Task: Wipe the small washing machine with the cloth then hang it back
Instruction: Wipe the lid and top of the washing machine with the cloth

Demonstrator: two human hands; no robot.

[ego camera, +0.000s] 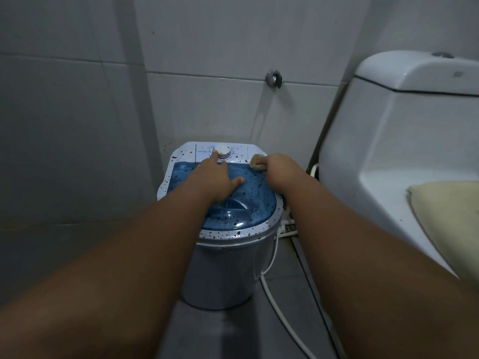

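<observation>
The small washing machine stands on a dull grey floor in the corner of a bathroom, its back close to a wall of large pale tiles. Taking the wall side as 12 o'clock, its white top is flecked with brown specks all round the rim, and the blue see-through lid carries specks too. A white dial sits on the control strip at 12 o'clock.

The left hand lies flat on the lid with fingers straight, holding nothing; its forefinger reaches the near edge of the dial and the thumb is spread out toward 3 o'clock. The right hand is at about 2 o'clock on the top, fingers curled over the cloth, a small tan wad pressed to the white surface where the lid meets the control strip; only a bit of it shows beyond the knuckles.

A chrome valve juts from the wall above the machine, at 12 o'clock. A white toilet fills the 3 o'clock side, its cistern against the wall, with a cream pad lying on the seat. A white hose runs down the machine's right flank and along the floor toward 5 o'clock. The light is dim
</observation>
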